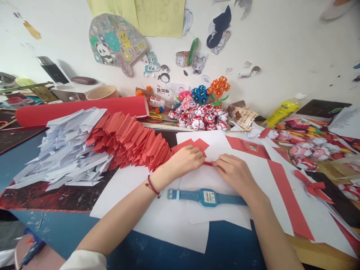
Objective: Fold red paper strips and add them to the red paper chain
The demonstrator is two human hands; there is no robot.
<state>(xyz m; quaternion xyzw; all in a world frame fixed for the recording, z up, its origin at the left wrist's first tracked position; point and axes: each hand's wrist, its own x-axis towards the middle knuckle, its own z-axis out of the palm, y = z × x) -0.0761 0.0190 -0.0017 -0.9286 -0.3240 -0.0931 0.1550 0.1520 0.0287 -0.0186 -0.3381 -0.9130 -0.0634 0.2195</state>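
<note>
Both hands (188, 158) (233, 169) mostly hide a red strip (208, 163).

Dark characters on a white label (176, 89) near the wall end in "开水"; the one before them is unclear. Red characters on the clear bottle (161, 102) just below cannot be made out, nor can the print on the blue watch's white sticker (209, 197), the yellow bottle (282, 111) or the sheet (347, 123) at far right.
</note>
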